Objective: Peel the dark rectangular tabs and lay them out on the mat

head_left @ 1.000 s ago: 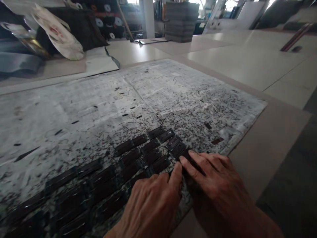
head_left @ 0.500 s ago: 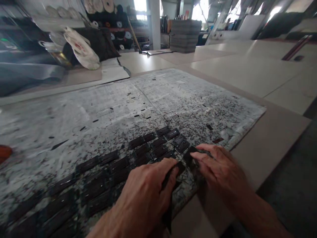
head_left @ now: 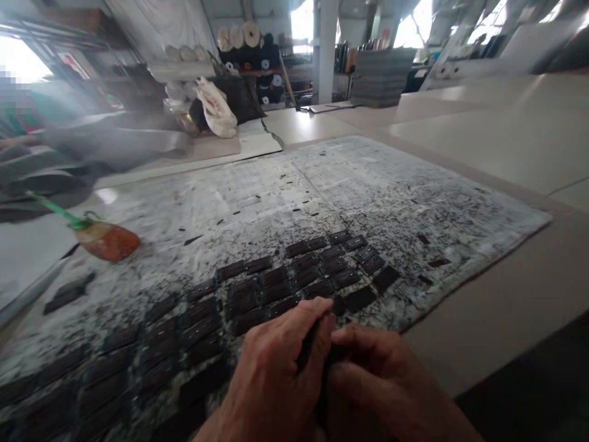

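Observation:
My left hand [head_left: 276, 362] is closed around dark, flat pieces [head_left: 309, 347], with fingers and thumb on either side of them. Against it, my right hand [head_left: 391, 374] has its thumb and fingers bent in a pinch at the same dark pieces; their lower part is lost in shadow. Just beyond my fingertips, a plain dark rectangle [head_left: 385, 279] and another dark rectangle [head_left: 359, 299] lie on the stained pale sheet [head_left: 257, 215]. Rows of shiny-edged dark rectangles [head_left: 243, 296] spread leftward on that sheet.
A rounded orange-brown thing [head_left: 108, 241] with a green handle lies at left. Dark scraps and threads litter the sheet. Farther back are a white bag [head_left: 216, 110], grey stacked sheets [head_left: 381, 77] and fabric rolls [head_left: 251, 34]. The table's edge runs along the lower right.
My right hand has let go of a dark rectangle, now lying flat, and come back to meet my left hand. The view has turned left, bringing the green-handled thing fully into sight.

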Motion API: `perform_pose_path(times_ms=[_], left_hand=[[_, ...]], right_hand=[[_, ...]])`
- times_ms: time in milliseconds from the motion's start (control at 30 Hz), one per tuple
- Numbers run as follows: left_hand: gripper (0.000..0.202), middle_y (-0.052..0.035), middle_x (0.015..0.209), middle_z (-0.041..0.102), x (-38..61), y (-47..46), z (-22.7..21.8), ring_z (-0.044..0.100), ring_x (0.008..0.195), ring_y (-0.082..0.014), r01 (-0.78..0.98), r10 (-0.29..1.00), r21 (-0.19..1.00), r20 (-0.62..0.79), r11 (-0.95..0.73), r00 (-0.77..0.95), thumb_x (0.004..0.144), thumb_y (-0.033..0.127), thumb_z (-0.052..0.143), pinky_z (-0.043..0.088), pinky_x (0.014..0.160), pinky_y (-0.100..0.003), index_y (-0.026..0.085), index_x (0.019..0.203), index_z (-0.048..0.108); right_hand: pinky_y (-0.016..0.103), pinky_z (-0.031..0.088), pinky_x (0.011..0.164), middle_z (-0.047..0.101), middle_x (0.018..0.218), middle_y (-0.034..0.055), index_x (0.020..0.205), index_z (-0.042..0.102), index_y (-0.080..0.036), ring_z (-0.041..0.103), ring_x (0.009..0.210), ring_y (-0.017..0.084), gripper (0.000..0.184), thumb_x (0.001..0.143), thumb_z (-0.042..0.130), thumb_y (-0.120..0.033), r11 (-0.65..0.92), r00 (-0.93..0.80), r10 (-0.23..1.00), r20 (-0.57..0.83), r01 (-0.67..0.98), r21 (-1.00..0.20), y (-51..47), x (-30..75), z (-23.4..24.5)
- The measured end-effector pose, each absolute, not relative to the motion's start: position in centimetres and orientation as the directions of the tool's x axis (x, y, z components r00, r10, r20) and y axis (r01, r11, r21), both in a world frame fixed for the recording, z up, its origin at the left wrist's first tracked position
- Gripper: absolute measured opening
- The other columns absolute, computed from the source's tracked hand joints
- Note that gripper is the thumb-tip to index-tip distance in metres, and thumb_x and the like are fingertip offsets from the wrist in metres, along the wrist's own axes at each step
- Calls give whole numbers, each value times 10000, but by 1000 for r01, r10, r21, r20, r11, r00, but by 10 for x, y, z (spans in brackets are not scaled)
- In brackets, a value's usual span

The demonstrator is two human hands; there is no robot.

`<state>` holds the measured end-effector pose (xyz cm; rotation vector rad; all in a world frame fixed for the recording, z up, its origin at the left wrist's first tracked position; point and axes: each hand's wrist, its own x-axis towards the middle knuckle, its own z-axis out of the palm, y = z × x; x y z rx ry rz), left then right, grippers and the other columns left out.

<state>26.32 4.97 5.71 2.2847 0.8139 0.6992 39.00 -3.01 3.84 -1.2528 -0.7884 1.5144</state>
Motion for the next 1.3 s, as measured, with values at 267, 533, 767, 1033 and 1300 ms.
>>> perform_pose_path(times_ms=[267, 533, 767, 1033, 1300], left_hand=[[223, 1, 888, 730, 236, 24, 49, 692, 783, -150, 492, 745, 691, 100, -529, 660, 921, 235, 461, 487, 689, -208, 219, 1047, 645], [156, 37, 855, 737, 210, 11, 59, 672, 794, -121, 498, 792, 838, -143, -222, 594, 884, 282, 564, 445, 688, -158, 231, 907, 709], [171, 29, 732, 712, 179, 10, 66, 640, 677, -104, 474, 859, 877, -184, -76, 478, 864, 277, 572, 433, 606, -150, 186, 811, 706], [197, 36, 685, 699, 119, 19, 59, 622, 638, -116, 473, 891, 877, -150, -80, 428, 855, 225, 515, 432, 560, -160, 207, 776, 694], [245, 40, 609, 590, 74, 37, 49, 545, 578, -110, 378, 913, 925, -125, -35, 389, 888, 295, 480, 384, 539, -189, 196, 731, 640]], right_hand=[[225, 479, 581, 683, 667, 11, 720, 678, -175, 607, 607, 132, 229, 731, 710, -401, -344, -9, 932, -362, -328, -880, -40, 379, 20], [196, 435, 510, 608, 611, -11, 707, 655, -200, 541, 567, 127, 350, 755, 621, -545, -283, 98, 957, -273, 100, -954, -42, 372, 21], [174, 438, 466, 583, 577, -16, 707, 640, -216, 529, 519, 115, 328, 796, 587, -527, -257, -13, 965, -263, 182, -949, -30, 351, 23], [193, 477, 515, 650, 627, 5, 726, 702, -210, 594, 586, 140, 219, 726, 679, -427, -272, -42, 957, -288, 219, -937, -7, 297, 37], [153, 373, 411, 515, 538, -54, 646, 592, -172, 430, 456, 58, 308, 648, 758, -432, -401, -105, 905, -412, 111, -909, 18, 253, 46]])
